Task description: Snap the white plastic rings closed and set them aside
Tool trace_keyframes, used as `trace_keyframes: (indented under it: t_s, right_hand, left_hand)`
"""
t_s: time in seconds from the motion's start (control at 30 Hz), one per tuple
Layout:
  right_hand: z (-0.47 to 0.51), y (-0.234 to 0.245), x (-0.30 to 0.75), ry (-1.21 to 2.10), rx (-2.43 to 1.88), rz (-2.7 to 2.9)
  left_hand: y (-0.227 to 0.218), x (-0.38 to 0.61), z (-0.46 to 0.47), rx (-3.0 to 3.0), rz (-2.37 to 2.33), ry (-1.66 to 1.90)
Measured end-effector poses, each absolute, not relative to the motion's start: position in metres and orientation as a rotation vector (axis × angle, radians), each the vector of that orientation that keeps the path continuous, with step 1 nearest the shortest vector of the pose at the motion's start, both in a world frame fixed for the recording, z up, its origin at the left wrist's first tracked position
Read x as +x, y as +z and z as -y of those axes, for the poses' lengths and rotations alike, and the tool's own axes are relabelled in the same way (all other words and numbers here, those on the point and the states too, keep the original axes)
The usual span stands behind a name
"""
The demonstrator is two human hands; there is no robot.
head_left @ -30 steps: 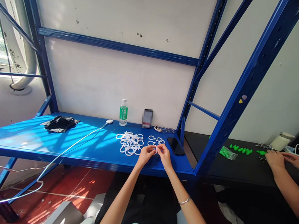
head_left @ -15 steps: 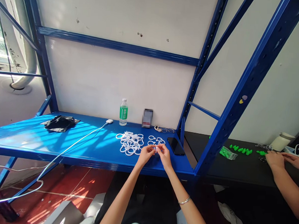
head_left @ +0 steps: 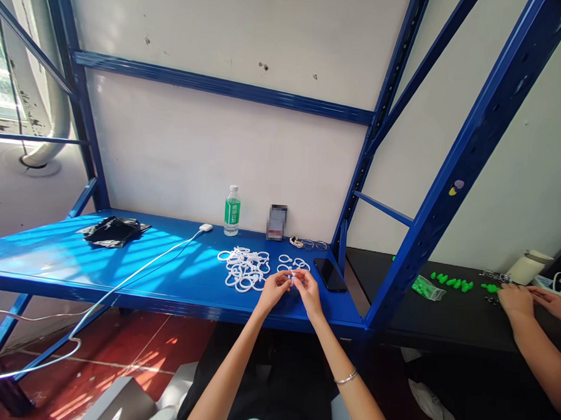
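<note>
My left hand (head_left: 276,289) and my right hand (head_left: 307,290) meet above the front of the blue table, fingertips pinched together. Between them a bit of a white ring (head_left: 292,277) shows; the fingers cover most of it. To the left of my hands lies a pile of white rings (head_left: 245,269), which look like plastic curtain rings with small eyelets. Just beyond my fingertips several more white rings (head_left: 300,263) are spread out singly. A silver bangle sits on my right wrist.
A dark phone (head_left: 330,274) lies right of my hands. Behind stand a water bottle (head_left: 232,211) and a small blurred upright device (head_left: 276,223), beside glasses (head_left: 314,244). Leftward are a white cable (head_left: 138,279) and black plastic bag (head_left: 114,231). Another person's hands (head_left: 515,300) work among green pieces (head_left: 456,283).
My fingers shift very slightly around the white piece between them. The rings and other things on the table stay where they were.
</note>
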State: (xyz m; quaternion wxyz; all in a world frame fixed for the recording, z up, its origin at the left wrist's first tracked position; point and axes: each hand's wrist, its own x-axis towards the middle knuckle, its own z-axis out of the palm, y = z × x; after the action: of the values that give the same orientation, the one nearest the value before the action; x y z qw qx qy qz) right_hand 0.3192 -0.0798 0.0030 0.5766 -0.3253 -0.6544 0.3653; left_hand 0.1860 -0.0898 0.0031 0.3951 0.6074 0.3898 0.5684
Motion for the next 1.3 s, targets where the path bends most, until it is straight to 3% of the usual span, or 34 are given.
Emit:
trace_keyframes:
  t_s: [1.3]
  right_hand:
    - [0.0795, 0.0036, 0.3201, 0.837, -0.75, 1.572]
  left_hand:
    - [-0.0026, 0.187, 0.085, 1.481, -1.005, 1.474]
